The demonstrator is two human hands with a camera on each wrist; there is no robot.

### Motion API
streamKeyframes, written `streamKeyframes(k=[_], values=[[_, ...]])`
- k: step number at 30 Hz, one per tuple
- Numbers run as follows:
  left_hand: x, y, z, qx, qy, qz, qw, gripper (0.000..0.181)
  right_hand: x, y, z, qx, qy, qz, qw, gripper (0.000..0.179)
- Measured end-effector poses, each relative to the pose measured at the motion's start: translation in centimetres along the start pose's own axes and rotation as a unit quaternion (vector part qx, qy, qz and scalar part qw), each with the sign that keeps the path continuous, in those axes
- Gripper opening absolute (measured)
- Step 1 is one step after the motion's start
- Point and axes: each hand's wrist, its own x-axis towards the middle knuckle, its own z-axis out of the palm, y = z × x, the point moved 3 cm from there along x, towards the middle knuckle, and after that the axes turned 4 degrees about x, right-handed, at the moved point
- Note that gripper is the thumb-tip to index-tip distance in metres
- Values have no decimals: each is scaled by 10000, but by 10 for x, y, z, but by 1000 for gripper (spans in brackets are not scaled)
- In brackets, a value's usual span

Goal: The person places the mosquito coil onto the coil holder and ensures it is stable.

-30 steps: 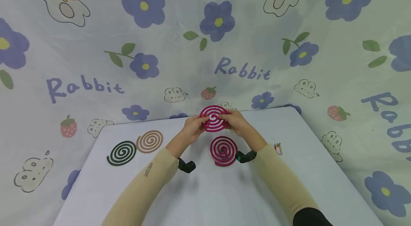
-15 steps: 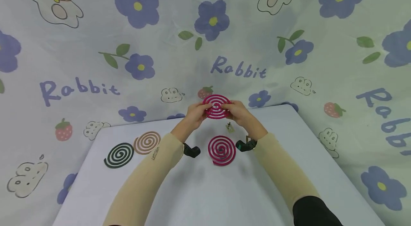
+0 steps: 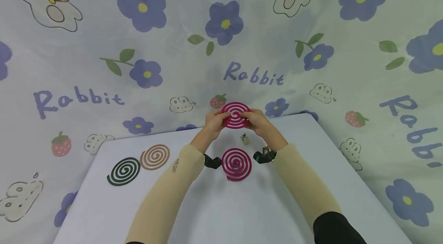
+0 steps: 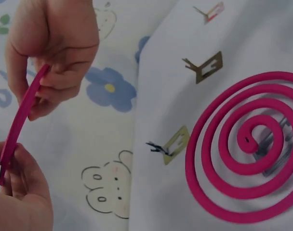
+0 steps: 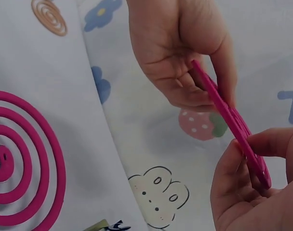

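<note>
Both hands hold up a pink mosquito coil [image 3: 235, 127] above the table's far edge. My left hand [image 3: 215, 122] pinches its left side between thumb and fingers, and my right hand [image 3: 259, 122] pinches the right side. Seen edge-on in the left wrist view, the raised coil [image 4: 22, 118] looks thin and slightly bowed. A second pink coil [image 4: 224, 130] lies flat on the table below the hands. Through its turns shows a small metal coil stand [image 4: 274, 144], partly hidden.
On the left of the table lie a dark green coil [image 3: 123, 171] and a tan coil [image 3: 154, 157], side by side. Small metal coil stands lie near the pink one: a yellowish one [image 4: 178, 144], a brass one [image 4: 209, 67] and a reddish one [image 4: 214, 12]. A printed cloth [image 3: 187, 51] hangs behind.
Both hands have moved up and slightly right with the pink coil, away from the one on the table. Over the last half second they stay nearly still while the view shifts a little.
</note>
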Motion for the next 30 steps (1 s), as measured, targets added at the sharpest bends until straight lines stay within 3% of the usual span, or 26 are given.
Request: streamKeyframes(k=[8,23,30], values=[[10,-16,8,56,-25,148,9999,39,7,16,-7,46,288,61,9996,48],[13,-48,10,292,9,-244,9993,39,20,54,-23,82,507,382,9979,53],[16,-61,9,636,86,-287,9975,41,24,66,-28,39,547,367,9978,53]])
